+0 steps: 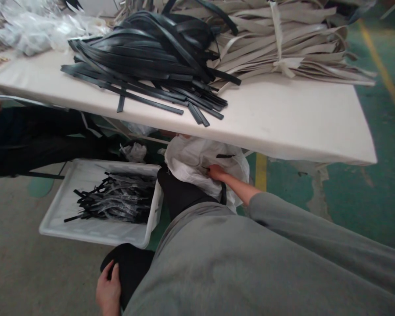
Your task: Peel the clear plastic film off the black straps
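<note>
My right hand (217,172) reaches into the mouth of a white woven sack (191,153) under the table edge. Its fingers are curled together at the sack's inside, and what they hold, if anything, is too small to make out. A short black strip (225,156) lies against the sack's wall close by. My left hand (109,285) rests at my knee with thumb and finger apart, holding nothing. Between my legs and the table stands a white plastic tray (57,215) with a heap of black strips (118,197) in it, some wrapped in clear film.
On the pale table (303,118) lie a pile of long black straps (145,52) and a tied bundle of beige straps (299,44). Clear plastic bags (36,30) sit at the far left. Another person's dark-clothed leg (36,145) is beyond the tray.
</note>
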Available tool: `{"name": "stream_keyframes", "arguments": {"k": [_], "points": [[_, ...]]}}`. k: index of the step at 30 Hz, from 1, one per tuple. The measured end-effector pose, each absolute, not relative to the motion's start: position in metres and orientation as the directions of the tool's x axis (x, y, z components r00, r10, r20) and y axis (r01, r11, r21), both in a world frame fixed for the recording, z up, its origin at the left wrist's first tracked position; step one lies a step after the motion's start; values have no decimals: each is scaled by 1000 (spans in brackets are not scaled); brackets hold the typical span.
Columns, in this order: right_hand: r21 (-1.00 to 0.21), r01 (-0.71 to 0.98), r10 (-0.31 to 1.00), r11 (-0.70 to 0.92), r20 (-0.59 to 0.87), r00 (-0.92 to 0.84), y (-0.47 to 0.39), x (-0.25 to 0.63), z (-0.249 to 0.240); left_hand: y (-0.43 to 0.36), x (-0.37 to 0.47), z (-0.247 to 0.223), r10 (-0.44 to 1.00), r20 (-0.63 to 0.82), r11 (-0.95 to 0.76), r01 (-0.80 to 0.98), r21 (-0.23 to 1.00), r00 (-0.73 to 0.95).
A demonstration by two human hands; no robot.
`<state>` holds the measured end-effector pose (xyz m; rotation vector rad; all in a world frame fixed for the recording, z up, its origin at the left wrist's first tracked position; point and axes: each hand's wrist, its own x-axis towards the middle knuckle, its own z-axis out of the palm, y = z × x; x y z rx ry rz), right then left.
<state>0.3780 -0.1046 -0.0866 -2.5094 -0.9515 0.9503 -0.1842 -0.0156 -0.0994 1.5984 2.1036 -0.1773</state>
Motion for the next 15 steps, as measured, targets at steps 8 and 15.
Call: {"name": "stream_keyframes", "arguments": {"k": [8, 15], "points": [[-701, 279, 700, -657, -428, 572, -123, 401, -19, 5, -104, -74, 911, -412, 171, 930, 326, -23], [-947, 132, 876, -292, -210, 435, -104, 389, 42, 13, 42, -28, 829, -254, -126, 609, 783, 498]]}}
